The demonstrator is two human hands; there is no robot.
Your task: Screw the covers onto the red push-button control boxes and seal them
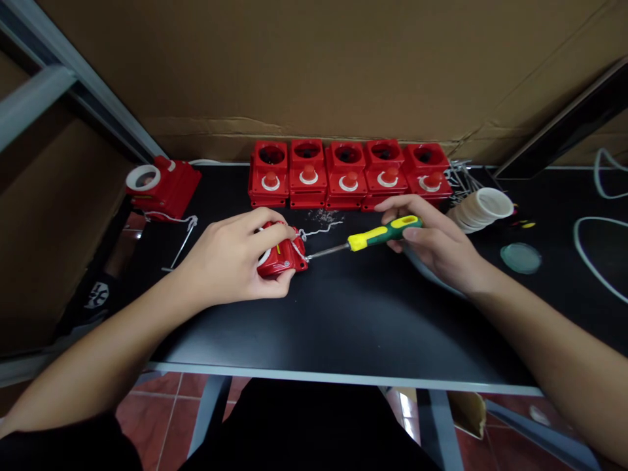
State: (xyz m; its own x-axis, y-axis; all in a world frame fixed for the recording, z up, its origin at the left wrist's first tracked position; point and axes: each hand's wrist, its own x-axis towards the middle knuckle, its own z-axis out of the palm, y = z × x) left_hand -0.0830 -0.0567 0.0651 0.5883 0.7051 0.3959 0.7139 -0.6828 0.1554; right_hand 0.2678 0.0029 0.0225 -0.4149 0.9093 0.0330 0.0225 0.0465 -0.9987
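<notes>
My left hand is closed around a small red plastic unit with a white ring and a white cord, holding it down on the black table. My right hand grips the green and yellow handle of a screwdriver. The metal shaft points left and its tip meets the right edge of the red unit near a screw.
Several red units with round buttons stand in a row at the back against a cardboard wall. Another red unit lies at the left. A stack of white cups, a clear round lid, metal pins and white cable lie on the right.
</notes>
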